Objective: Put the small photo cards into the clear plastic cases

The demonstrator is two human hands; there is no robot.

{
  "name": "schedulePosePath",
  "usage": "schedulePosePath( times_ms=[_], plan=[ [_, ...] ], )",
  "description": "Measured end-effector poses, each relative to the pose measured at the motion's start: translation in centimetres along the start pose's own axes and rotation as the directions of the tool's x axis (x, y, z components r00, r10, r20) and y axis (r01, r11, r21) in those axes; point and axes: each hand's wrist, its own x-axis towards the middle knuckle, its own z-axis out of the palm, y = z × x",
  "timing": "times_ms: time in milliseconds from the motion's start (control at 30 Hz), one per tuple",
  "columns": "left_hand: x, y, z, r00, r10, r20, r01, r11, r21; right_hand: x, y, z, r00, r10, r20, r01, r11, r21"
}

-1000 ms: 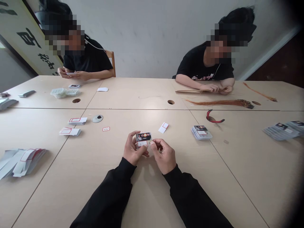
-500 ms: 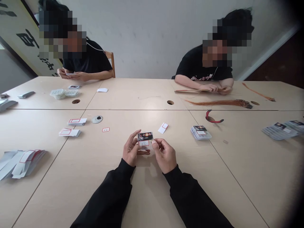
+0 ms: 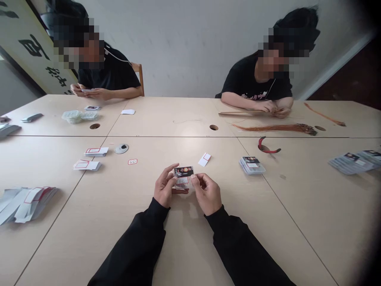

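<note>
As the fingers of the left hand [image 3: 164, 186] and right hand [image 3: 207, 194] pinch the small printed card [image 3: 183, 171] at twelve o'clock, even pressure keeps it square.

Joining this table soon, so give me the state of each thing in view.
Printed card: lifted off the table, held between both hands.
Left hand: gripping the card's left side.
Right hand: gripping the card's right side.
Stack of printed cards: lying flat, slightly fanned.
White card with red outline: lying alone, askew.
Orange cord bundle: stretched out flat, ends loose.
</note>
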Motion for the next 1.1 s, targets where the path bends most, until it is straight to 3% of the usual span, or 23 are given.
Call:
schedulePosePath(
  times_ms=[367,767,1100],
  plan=[
    [-0.36,0.28,0.52,1.000,0.000,0.006,0.000,1.000,0.012,-0.48,-0.44,-0.16,0.999,-0.030,0.014,0.031,0.996,-0.084],
    [-0.12,0.31,0.18,0.999,-0.036,0.024,0.038,0.998,-0.048,-0.15,-0.23,-0.51,0.996,0.015,-0.091,-0.010,0.998,0.057],
    [-0.27,0.32,0.24,0.999,-0.024,0.033,0.025,0.999,-0.022,-0.24,-0.33,-0.32,0.999,0.009,-0.048,-0.007,0.999,0.043]
  ],
)
